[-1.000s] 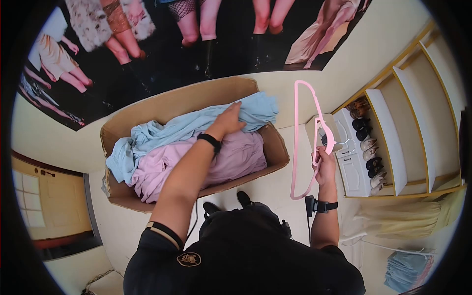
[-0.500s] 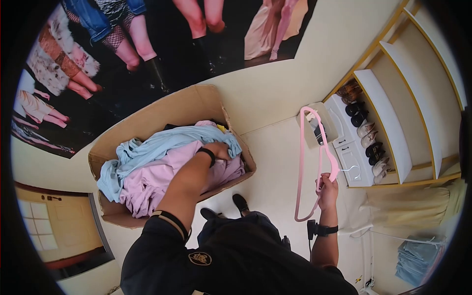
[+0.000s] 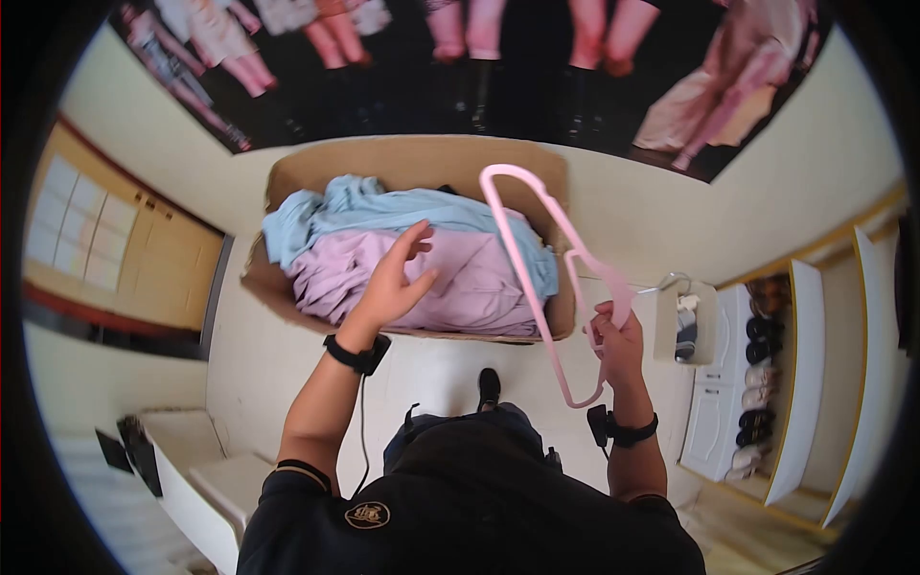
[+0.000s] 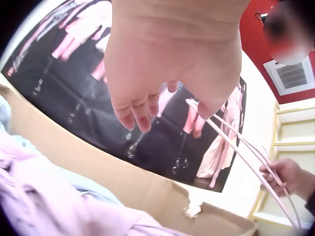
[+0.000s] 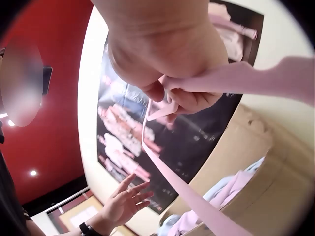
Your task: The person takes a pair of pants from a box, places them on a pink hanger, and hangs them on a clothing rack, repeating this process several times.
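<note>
A pink clothes hanger [image 3: 530,266] with a metal hook is held in my right hand [image 3: 618,347], the fingers curled round its frame near the hook. It stands up in front of the right end of the cardboard box [image 3: 422,149]. My left hand [image 3: 388,285] is held over the box's near side with thumb and fingers apart and nothing in it. Inside the box lie a rumpled light blue garment [image 3: 402,206] along the back and a pink-lilac garment [image 3: 450,278] along the front. In the left wrist view the left hand [image 4: 167,73] shows bare, its fingers loosely bent.
A poster [image 3: 402,96] covers the wall behind the box. To the right stand a small bin [image 3: 704,331], a white cabinet [image 3: 714,422] and shelves [image 3: 800,383] with several caps beside them. At lower left is a white piece of furniture [image 3: 206,479]; a door [image 3: 105,230] is further left.
My left hand has let go of the blue garment and drawn back toward me, off the clothes. The hanger, still in my right hand, has come nearer the box. The head view has turned.
</note>
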`<state>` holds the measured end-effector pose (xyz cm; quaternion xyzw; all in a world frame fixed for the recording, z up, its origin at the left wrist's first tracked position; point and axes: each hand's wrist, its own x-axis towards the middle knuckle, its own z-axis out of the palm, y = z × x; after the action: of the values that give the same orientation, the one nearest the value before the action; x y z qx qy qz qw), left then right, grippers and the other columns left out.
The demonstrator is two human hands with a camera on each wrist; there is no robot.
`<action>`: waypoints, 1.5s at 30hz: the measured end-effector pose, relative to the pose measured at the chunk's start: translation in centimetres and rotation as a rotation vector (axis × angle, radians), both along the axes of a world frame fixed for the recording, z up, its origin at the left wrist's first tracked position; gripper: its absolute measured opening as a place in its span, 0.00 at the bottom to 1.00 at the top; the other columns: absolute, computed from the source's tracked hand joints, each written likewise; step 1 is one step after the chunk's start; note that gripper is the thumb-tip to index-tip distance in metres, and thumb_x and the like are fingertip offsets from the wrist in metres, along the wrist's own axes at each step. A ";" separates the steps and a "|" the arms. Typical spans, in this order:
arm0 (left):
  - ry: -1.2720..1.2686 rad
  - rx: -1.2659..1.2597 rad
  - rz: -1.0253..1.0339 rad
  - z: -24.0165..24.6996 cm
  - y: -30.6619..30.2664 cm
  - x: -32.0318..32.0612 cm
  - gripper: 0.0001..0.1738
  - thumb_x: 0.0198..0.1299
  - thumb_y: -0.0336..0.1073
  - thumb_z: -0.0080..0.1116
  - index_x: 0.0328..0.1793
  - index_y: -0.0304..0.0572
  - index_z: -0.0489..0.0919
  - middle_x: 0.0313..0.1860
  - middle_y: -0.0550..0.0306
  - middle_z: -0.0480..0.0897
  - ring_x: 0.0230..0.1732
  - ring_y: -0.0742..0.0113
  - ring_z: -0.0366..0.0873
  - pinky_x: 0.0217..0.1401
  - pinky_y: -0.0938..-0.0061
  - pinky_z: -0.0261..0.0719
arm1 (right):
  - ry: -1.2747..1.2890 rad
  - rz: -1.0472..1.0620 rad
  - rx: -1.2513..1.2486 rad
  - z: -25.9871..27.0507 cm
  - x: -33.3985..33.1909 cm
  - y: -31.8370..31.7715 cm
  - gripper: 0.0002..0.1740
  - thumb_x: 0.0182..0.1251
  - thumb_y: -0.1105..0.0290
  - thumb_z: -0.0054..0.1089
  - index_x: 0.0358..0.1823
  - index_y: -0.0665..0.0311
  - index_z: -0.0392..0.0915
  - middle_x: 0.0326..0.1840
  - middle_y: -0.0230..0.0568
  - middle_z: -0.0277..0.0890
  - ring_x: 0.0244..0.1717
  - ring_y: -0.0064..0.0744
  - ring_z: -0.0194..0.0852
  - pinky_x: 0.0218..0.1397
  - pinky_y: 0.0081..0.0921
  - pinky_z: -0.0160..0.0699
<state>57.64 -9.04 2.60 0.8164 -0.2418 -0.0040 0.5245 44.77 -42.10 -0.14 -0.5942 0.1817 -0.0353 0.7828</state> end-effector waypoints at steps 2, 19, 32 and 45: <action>-0.057 0.069 0.141 0.2 4.9 -4.8 0.41 0.50 0.29 0.64 0.71 0.40 0.59 0.63 0.46 0.70 0.58 0.55 0.72 0.61 0.65 0.68 | -0.093 0.222 -0.013 0.6 1.9 3.5 0.09 0.64 0.79 0.48 0.46 0.65 0.71 0.33 0.32 0.72 0.31 0.20 0.72 0.33 0.18 0.71; -0.156 0.629 1.313 -3.2 17.4 -51.3 0.39 0.42 0.39 0.69 0.64 0.45 0.69 0.69 0.34 0.58 0.69 0.35 0.56 0.67 0.48 0.59 | -0.339 1.471 -0.416 -3.6 -11.9 34.7 0.12 0.59 0.70 0.55 0.44 0.67 0.74 0.31 0.41 0.77 0.32 0.28 0.77 0.37 0.26 0.74; 0.314 0.792 2.019 -6.9 9.7 -79.1 0.38 0.46 0.49 0.66 0.64 0.46 0.69 0.69 0.38 0.59 0.71 0.34 0.51 0.65 0.39 0.54 | -0.713 2.153 -0.376 -2.9 -40.4 51.4 0.12 0.63 0.66 0.56 0.41 0.68 0.75 0.31 0.43 0.79 0.33 0.32 0.78 0.37 0.28 0.74; 0.373 -0.241 2.238 -5.2 15.1 -89.6 0.26 0.55 0.40 0.62 0.59 0.40 0.73 0.52 0.47 0.79 0.53 0.53 0.77 0.53 0.65 0.76 | 0.318 2.482 0.109 -6.5 -61.7 65.0 0.06 0.62 0.76 0.59 0.38 0.64 0.72 0.28 0.34 0.75 0.26 0.22 0.76 0.27 0.16 0.74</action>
<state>-31.99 6.05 -2.63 0.5051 0.7046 0.3679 0.3364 -16.95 22.95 -6.69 -0.3287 -0.4064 0.8049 0.2809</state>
